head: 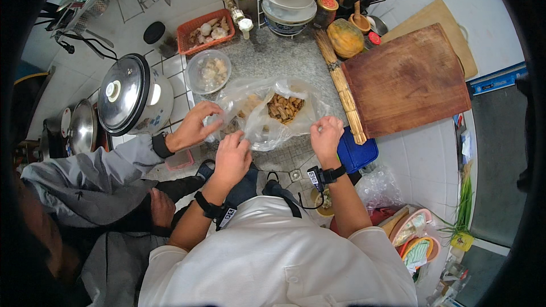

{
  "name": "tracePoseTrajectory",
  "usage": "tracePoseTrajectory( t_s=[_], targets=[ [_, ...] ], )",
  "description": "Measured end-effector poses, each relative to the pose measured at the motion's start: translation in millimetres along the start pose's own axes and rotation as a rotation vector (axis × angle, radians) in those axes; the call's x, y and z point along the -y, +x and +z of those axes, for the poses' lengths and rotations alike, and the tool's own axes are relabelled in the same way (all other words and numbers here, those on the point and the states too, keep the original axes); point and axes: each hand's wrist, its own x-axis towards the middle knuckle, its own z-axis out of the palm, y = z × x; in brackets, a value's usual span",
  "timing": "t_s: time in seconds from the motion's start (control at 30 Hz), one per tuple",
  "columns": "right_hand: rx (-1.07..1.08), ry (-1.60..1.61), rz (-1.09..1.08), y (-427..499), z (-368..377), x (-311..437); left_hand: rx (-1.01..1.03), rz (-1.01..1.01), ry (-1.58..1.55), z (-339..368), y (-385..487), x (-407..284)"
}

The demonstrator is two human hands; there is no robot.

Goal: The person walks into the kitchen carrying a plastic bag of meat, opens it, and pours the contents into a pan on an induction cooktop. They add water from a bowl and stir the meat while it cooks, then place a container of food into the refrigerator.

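Note:
On the grey stone counter lies a clear plastic bag [273, 138], its mouth spread around brown chopped food pieces [285, 108]. My left hand [232, 157] has its fingers curled at the bag's near left edge. At the right edge, my right hand [326, 136] pinches the thin plastic. More clear plastic with paler food pieces [249, 103] lies on the left side, partly under folds. Another person's hand [194, 123] in a grey sleeve reaches in beside my left hand, its fingers close to that plastic. A round clear plastic tub [208, 71] with pale pieces inside stands just beyond.
A rice cooker [123, 96] stands left, beside an orange basket [204, 30] of garlic. Behind is a dish rack [290, 4]. To the right are a straw brush [341, 89], a wooden cutting board [405, 81] and a blue lid-like plastic item [357, 151] at the counter edge.

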Motion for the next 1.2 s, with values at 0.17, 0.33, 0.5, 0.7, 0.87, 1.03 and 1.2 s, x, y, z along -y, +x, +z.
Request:
tracePoseTrajectory(
  t_s=[0.17, 0.33, 0.5, 0.7, 0.87, 1.03, 1.2],
  targets=[
    [0.031, 0.034, -0.038, -14.7, -7.5, -10.2, -0.021, 0.156, 0.223, 3.8, 3.7, -45.3],
    [-0.014, 0.087, -0.084, -37.0, -26.9, -14.3, 0.118, 0.12, 0.121, 35.6, 44.4, -65.4],
    [0.006, 0.095, -0.068, -67.8, -54.5, -36.4, 0.347, -0.047, 0.337, 61.6, 49.6, -67.6],
    [0.091, 0.057, 0.053, -109.4, -83.1, -82.5, 0.196, 0.004, 0.303, 59.4, 1.8, -78.7],
    [0.153, 0.087, 0.159, -136.8, -92.9, -98.0, 0.142, 0.037, 0.242, 55.6, -16.5, -84.0],
    [0.186, 0.141, 0.066, -141.7, -87.2, -83.8, 0.039, 0.084, 0.215, 49.5, -30.3, -87.0],
    [0.192, 0.164, -0.132, -118.4, -84.9, -45.4, 0.011, 0.198, 0.013, 38.7, -45.2, -79.8]
  ],
)
